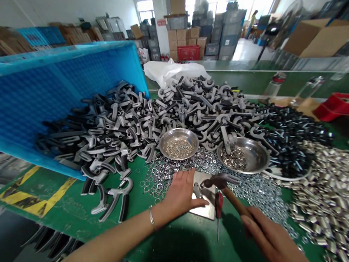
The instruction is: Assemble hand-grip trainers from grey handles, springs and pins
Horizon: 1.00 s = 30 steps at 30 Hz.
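My left hand (181, 193) lies on a small steel plate (202, 205), its fingertips next to a small metal part (198, 190). My right hand (265, 234) grips the wooden handle of a hammer (223, 185), whose steel head is above the plate. A red-handled screwdriver (218, 207) lies beside the plate. Behind them, a heap of grey and black handle parts (195, 108) spreads across the green bench (70, 220). Steel bowls of small fasteners (178, 143) (242, 155) sit on it, among loose metal rings (249, 191).
A tipped blue plastic crate (42, 93) spills handles from the left. Silver cylinders (328, 195) are heaped at right, beside black parts (288, 133). A red tray (343, 107) stands behind them. Stacked crates, cartons and a distant person (252, 23) lie beyond the bench.
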Each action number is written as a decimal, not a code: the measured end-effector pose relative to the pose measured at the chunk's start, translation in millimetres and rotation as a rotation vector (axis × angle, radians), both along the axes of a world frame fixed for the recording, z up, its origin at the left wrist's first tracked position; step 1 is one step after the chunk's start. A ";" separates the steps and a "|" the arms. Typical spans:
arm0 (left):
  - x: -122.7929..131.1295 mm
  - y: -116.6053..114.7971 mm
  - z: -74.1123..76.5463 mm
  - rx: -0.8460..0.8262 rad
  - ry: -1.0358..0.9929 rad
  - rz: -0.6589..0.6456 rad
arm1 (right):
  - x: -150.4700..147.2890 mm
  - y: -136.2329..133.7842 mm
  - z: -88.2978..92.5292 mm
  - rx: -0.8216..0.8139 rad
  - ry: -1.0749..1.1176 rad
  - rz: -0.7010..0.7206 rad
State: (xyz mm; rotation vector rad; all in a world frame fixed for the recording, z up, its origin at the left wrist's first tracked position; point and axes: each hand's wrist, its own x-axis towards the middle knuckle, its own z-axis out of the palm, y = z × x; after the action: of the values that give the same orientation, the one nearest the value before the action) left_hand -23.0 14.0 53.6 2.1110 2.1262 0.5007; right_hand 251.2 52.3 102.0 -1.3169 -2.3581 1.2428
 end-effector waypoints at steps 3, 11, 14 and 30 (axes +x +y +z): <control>14.5 -16.0 -9.3 -0.054 -0.130 0.143 | -22.7 3.0 12.0 0.126 -0.048 0.035; 18.1 -13.7 -8.3 -0.171 -0.231 0.179 | -29.3 35.3 -26.3 -0.045 -0.155 0.067; 16.1 -18.7 -5.5 -0.130 -0.342 0.163 | -31.2 38.6 -32.7 0.242 -0.057 -0.044; -98.6 36.3 57.9 0.143 -0.065 0.001 | -70.5 19.8 -38.3 0.160 0.344 -0.099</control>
State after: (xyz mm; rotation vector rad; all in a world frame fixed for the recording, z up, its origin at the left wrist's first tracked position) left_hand -121.6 50.3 111.5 2.1342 2.1146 0.7321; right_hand 180.6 72.1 63.7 -1.0598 -2.0778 1.1220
